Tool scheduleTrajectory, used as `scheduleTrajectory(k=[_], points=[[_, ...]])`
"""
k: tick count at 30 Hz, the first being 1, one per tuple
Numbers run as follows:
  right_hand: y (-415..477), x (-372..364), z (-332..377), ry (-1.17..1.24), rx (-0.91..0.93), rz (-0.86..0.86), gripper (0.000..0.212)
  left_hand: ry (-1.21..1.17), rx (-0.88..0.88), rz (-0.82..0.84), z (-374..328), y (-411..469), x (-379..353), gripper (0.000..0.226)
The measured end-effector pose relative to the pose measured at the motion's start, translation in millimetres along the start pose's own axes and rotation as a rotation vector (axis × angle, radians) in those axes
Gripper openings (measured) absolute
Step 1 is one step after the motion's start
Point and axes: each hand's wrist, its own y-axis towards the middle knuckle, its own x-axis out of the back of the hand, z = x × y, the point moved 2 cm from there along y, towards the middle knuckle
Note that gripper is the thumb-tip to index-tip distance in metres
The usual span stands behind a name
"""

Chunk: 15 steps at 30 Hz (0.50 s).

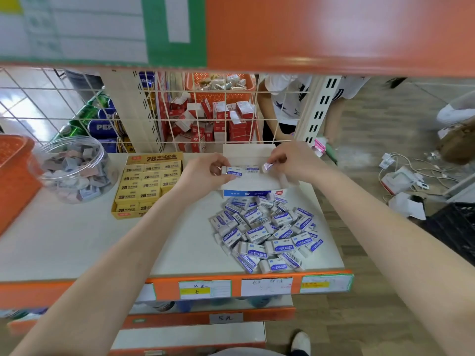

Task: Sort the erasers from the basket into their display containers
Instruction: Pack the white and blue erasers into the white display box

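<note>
A loose pile of white erasers with blue sleeves [267,235] lies on the white shelf [77,242], in front of an open white-and-blue display box [253,187]. Over that box my left hand [205,173] holds one blue-sleeved eraser [232,172] by its left end. Beside it, my right hand [290,160] pinches another eraser [267,166] at its end. A third eraser [253,168] shows between the two hands; who holds it is unclear. To the left sits a yellow display box of 2B erasers [147,183]. An orange basket [12,173] stands at the far left.
A clear round tub of grey and pink erasers [73,170] lies tilted beside the orange basket. A wire grid [180,111] backs the shelf, with red boxes and cans behind it. Another person stands beyond the grid at the right. An orange shelf hangs overhead.
</note>
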Motion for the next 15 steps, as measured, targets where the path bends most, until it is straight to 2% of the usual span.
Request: scheduleTrajectory(k=[4,9,15], points=[[0.9,-11.4,-2.0,-0.087,0.003,-0.062,0.029,-0.046,0.038,-0.025,3.3,-0.5,2.3,0.02],[1.0,-19.5,-7.5,-0.182,0.078,-0.111,0.018,-0.052,0.038,-0.023,3.7,-0.5,1.1,0.021],[5.8,-20.0,-9.3,-0.192,0.024,-0.069,0.017,-0.065,0.033,-0.009,1.8,-0.2,1.6,0.023]])
